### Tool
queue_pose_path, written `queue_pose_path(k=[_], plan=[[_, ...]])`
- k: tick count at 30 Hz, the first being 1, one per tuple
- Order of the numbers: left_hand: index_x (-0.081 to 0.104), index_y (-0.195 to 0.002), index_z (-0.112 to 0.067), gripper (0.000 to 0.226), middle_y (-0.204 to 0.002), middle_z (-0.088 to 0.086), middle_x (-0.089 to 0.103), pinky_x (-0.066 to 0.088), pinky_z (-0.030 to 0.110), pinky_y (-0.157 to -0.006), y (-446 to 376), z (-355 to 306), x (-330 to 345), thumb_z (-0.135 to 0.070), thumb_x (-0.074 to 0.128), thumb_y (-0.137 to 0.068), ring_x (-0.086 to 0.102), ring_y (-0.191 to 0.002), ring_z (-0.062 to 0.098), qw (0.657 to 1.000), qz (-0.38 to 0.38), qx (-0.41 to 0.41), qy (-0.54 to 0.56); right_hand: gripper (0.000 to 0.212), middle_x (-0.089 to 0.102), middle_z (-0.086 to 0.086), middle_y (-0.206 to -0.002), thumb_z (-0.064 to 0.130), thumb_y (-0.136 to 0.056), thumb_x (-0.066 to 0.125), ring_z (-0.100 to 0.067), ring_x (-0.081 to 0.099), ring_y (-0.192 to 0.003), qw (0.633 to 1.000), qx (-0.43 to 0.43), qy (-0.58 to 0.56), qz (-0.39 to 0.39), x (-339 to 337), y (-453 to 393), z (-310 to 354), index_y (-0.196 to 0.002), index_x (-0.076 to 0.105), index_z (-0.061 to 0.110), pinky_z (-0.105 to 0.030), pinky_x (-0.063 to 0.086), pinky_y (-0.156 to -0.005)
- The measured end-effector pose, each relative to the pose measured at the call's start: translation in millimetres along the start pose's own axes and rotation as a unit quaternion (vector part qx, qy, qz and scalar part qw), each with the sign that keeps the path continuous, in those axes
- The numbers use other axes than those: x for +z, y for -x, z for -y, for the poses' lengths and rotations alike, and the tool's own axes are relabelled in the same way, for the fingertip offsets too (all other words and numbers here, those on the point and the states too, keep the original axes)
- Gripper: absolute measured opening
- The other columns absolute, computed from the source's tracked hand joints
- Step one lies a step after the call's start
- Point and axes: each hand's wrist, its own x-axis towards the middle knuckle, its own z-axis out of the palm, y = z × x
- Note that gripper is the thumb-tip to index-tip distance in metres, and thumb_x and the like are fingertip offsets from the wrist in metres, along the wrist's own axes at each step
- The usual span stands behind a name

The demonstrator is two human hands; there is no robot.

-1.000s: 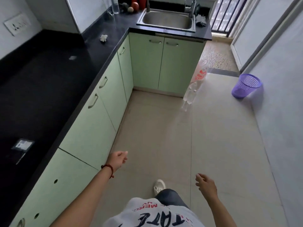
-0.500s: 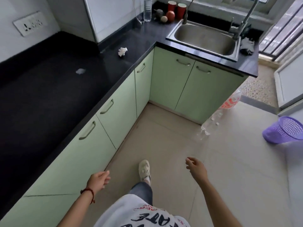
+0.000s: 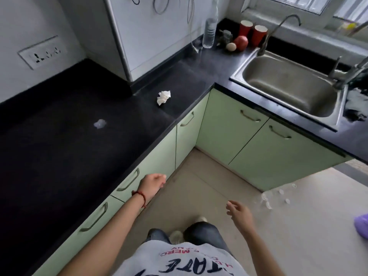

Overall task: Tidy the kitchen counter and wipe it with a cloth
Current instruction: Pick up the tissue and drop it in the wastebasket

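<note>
Neither grip has anything in it: the left hand is loosely curled with its fingers folded in, hanging in front of the green drawer fronts just below the edge of the counter, and the right hand is half open with fingers spread, out over the floor. Both look carried at the sides for walking rather than set for a grasp. The crumpled white tissue lies on the dark counter near the inner corner, well ahead of the left hand and above it. A smaller pale scrap sits further left on the same surface. A dark cloth, probably the wiping cloth, is bunched at the right of the sink, beside the tap, well apart from either hand. Cups, fruit and a bottle stand behind the sink's left corner
</note>
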Motion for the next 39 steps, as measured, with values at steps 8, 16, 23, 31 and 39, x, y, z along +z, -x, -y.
queue_pose_path(k=[8, 16, 23, 31, 39], plan=[[0.068, -0.09, -0.018, 0.027, -0.092, 0.005, 0.069, 0.049, 0.032, -0.083, -61.5, -85.5, -17.6, -0.038, 0.057, -0.077, 0.064, -0.093, 0.021, 0.991, -0.119, 0.055, 0.033, 0.027, 0.066, -0.008, -0.086, 0.021, -0.089, 0.056, -0.018, 0.063, -0.07, 0.993, -0.059, 0.063, 0.084, -1.4, -115.3, 110.6, -0.108, 0.064, 0.004, -0.028, 0.044, -0.068], [0.056, -0.12, -0.004, 0.046, -0.132, 0.017, 0.053, 0.034, 0.043, -0.106, -105.3, -93.6, -27.3, -0.028, 0.055, -0.081, 0.044, -0.126, 0.034, 0.943, -0.303, 0.044, -0.13, 0.026, 0.069, -0.005, -0.101, 0.026, -0.09, 0.053, -0.018, 0.064, -0.094, 0.951, -0.252, 0.117, 0.137, 25.6, -187.8, 299.3, -0.111, 0.063, 0.013, -0.023, 0.044, -0.071], [0.051, -0.127, -0.012, 0.057, -0.139, 0.011, 0.047, 0.039, 0.054, -0.099, -116.1, -69.0, -17.5, -0.045, 0.04, -0.081, 0.046, -0.127, 0.033, 0.91, -0.311, -0.066, -0.268, 0.036, 0.056, -0.007, -0.127, 0.025, -0.09, 0.05, -0.025, 0.051, -0.116, 0.864, -0.418, 0.24, 0.145, 101.3, -206.8, 393.1, -0.125, 0.052, 0.015, -0.037, 0.044, -0.095], [0.049, -0.125, -0.018, 0.055, -0.134, 0.007, 0.054, 0.046, 0.049, -0.092, -117.0, -65.4, -20.4, -0.045, 0.034, -0.08, 0.053, -0.121, 0.027, 0.906, -0.3, -0.068, -0.292, 0.038, 0.041, -0.011, -0.138, 0.026, -0.094, 0.039, -0.033, 0.037, -0.123, 0.731, -0.481, 0.465, 0.134, 150.6, -224.2, 400.6, -0.131, 0.041, 0.016, -0.043, 0.039, -0.096], [0.049, -0.126, -0.017, 0.056, -0.136, 0.007, 0.052, 0.044, 0.05, -0.095, -116.8, -66.0, -20.6, -0.045, 0.034, -0.08, 0.051, -0.124, 0.028, 0.906, -0.295, -0.076, -0.295, 0.033, 0.048, -0.019, -0.121, 0.009, -0.091, 0.045, -0.037, 0.044, -0.113, 0.741, -0.495, 0.436, 0.129, 153.3, -218.6, 388.5, -0.123, 0.048, 0.003, -0.041, 0.045, -0.085]])
